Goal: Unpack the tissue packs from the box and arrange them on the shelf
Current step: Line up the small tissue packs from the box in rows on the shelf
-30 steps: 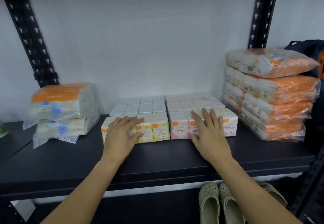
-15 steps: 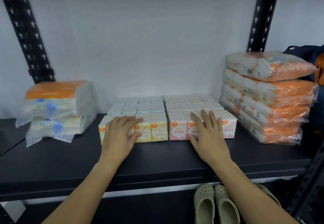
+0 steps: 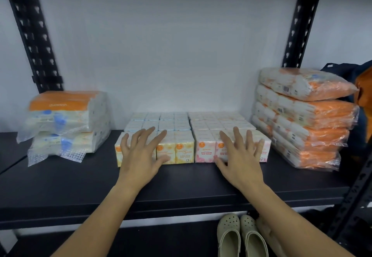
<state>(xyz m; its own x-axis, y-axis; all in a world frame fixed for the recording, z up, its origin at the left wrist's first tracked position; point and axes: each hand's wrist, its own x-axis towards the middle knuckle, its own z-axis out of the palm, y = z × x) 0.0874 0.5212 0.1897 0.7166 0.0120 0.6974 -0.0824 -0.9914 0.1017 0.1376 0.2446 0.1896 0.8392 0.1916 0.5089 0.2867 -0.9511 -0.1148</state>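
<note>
we see both arms reaching in from the near edge. the left hand (image 3: 138, 156) has fingers spread wide over the yellow tissue packs (image 3: 184, 152), gripping nothing. the right hand (image 3: 240, 154) is splayed the same way over the pink tissue packs (image 3: 204, 152). whether the palms touch the packs, we cannot tell. the packs sit in rows mid-way along the black shelf (image 3: 80, 182), and their far rows blur together. both hands cover part of the front labels.
</note>
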